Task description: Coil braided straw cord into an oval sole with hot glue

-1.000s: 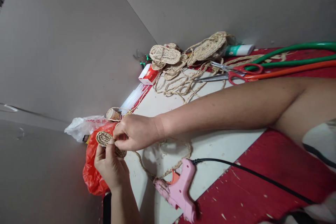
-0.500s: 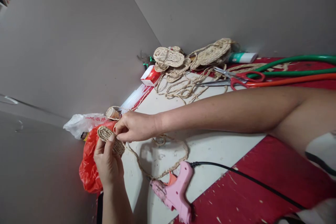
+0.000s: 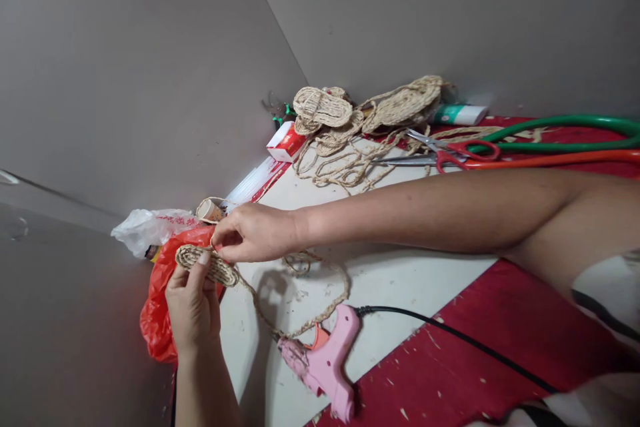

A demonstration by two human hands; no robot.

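My left hand grips a flat oval coil of braided straw rope, thumb on its face and fingers behind. My right hand is closed in a pinch at the coil's upper edge. A thin strand shows by its fingertips, but what lies between them is hidden. From the coil's right end a tail of braided rope loops over the white tabletop to the nozzle of a pink glue gun. The glue gun lies on its side below my right forearm, its black cable running right.
Behind the hands lie a red plastic bag, a white bag, a paper cup and clear glue sticks. Along the wall are a red-white box, bundled straw rope, red-handled scissors and a green-handled tool.
The coil has tilted flatter and, with both hands, shifted slightly left in view. The whole scene has moved a little with the camera. The left hand's grip is unchanged.
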